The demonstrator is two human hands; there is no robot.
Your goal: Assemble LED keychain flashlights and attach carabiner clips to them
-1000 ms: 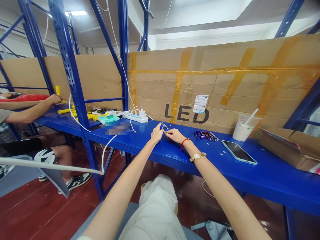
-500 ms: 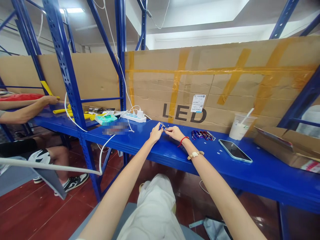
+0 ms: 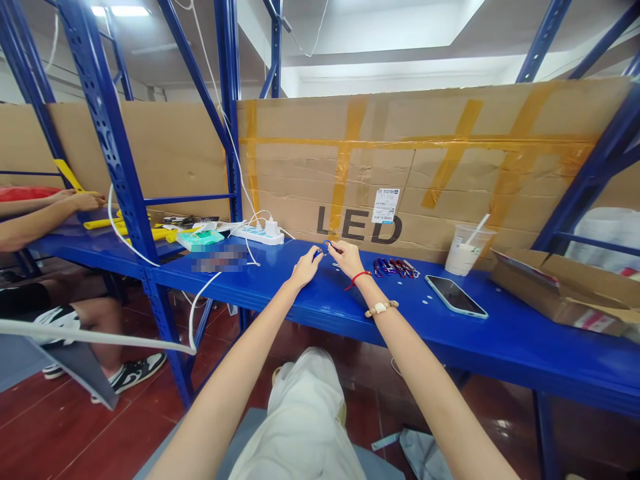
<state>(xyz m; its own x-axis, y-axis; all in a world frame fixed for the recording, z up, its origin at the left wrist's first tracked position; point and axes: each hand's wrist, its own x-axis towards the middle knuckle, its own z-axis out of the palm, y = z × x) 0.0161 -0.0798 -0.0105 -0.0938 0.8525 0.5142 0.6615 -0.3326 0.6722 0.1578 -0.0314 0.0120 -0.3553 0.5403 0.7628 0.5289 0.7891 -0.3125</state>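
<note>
My left hand [image 3: 306,268] is closed, its fingertips pinching a small blue carabiner [image 3: 326,244] just above the table. Close by on the right, my right hand [image 3: 349,259] is also closed, thumb and finger gripping the far end of the same small blue piece; my fingers cover much of it. A red cord and a beaded bracelet circle my right wrist. To the right of that hand, several carabiners [image 3: 396,268] in blue, purple, red and silver lie in a row on the blue table [image 3: 330,300].
A phone [image 3: 456,296], a plastic cup with a straw [image 3: 466,252] and an open cardboard box [image 3: 565,287] stand on the right. On the left are a power strip [image 3: 257,232], a green packet [image 3: 200,239] and a blue rack post [image 3: 107,133]. A co-worker's hands [image 3: 85,200] hold a yellow strip.
My view has turned slightly right, so the scene sits further left. My right fingertips have risen beside the blue piece, and the gap between my hands looks a bit wider.
</note>
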